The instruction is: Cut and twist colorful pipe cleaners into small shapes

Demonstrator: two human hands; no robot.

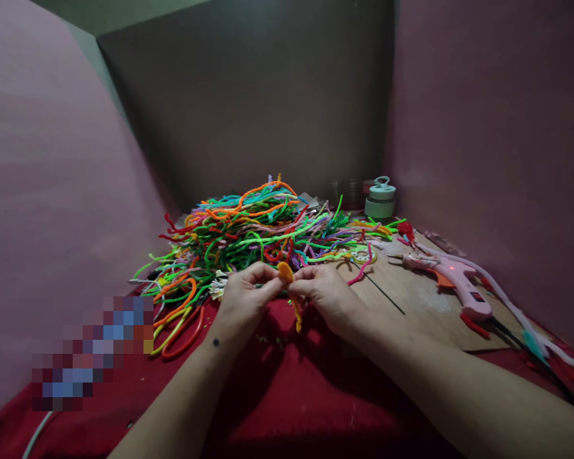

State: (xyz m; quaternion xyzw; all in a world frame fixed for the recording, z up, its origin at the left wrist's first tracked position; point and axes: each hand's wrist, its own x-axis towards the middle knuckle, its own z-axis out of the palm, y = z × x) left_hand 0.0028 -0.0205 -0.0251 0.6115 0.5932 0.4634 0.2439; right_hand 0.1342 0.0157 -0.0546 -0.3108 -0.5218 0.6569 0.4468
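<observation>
Near the middle of the view, my left hand (245, 294) and my right hand (326, 294) meet with pinched fingers around an orange-yellow pipe cleaner (285, 272). Its upper part is a rounded, coiled shape above the fingertips, and a twisted tail hangs down between the hands. Both thumbs and forefingers press on it. A large heap of colourful pipe cleaners (249, 233) lies just behind the hands. A bundle with white tips (218, 284) is beside my left hand.
On the right, a pink glue gun (452, 277) with a small red light rests on a brown board (387, 287). A pale green container (380, 199) stands at the back. Red cloth (316, 395) covers the table. Panels rise on three sides. A blurred patch hides something at left.
</observation>
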